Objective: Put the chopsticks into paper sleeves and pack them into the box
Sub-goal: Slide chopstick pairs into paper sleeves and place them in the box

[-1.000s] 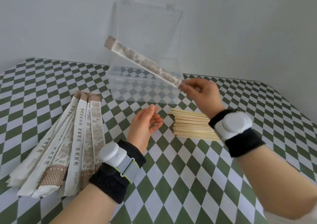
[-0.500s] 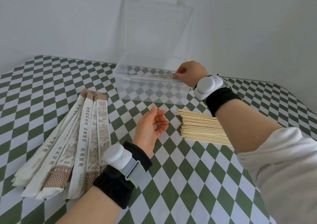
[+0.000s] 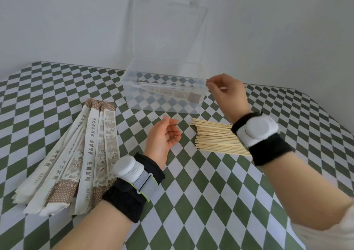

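Bare chopsticks (image 3: 216,137) lie stacked toward the tablecloth's right edge, just in front of the clear box (image 3: 164,88), where one sleeved pair (image 3: 172,93) rests. Both hands are empty: right hand (image 3: 227,94) loosely curled, left hand (image 3: 162,138) open. Next, pick two sticks and square their tips before taking a paper sleeve (image 3: 92,150).

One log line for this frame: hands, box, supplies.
right hand: empty, beside box | left hand: open, empty | box: lid up, one sleeved pair inside | sleeves, chopsticks: on table
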Available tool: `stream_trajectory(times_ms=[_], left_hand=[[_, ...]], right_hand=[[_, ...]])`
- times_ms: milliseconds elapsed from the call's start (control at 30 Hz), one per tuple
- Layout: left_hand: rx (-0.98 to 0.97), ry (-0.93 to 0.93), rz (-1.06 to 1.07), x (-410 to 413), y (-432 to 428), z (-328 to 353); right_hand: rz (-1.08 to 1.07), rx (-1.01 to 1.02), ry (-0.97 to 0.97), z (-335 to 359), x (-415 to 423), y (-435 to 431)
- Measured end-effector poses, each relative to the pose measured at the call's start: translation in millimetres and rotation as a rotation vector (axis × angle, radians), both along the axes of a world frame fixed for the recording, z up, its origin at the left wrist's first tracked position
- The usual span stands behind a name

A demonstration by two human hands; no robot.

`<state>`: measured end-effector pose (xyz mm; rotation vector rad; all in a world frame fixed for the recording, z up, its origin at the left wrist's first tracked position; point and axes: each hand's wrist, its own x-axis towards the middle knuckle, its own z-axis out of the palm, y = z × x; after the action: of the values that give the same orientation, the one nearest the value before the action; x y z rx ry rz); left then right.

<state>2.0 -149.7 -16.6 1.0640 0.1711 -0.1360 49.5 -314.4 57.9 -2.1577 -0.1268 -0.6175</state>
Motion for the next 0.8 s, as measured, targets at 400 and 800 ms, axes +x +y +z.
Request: stream_trajectory(times_ms=[400, 800], left_hand=[[0.628, -0.167, 0.039, -2, 50, 36], [1.706, 0.085, -0.059, -6, 119, 13]], right_hand=[[0.082, -0.215, 0.105, -94, -77, 9], [0.126, -0.33, -0.016, -96, -78, 15]])
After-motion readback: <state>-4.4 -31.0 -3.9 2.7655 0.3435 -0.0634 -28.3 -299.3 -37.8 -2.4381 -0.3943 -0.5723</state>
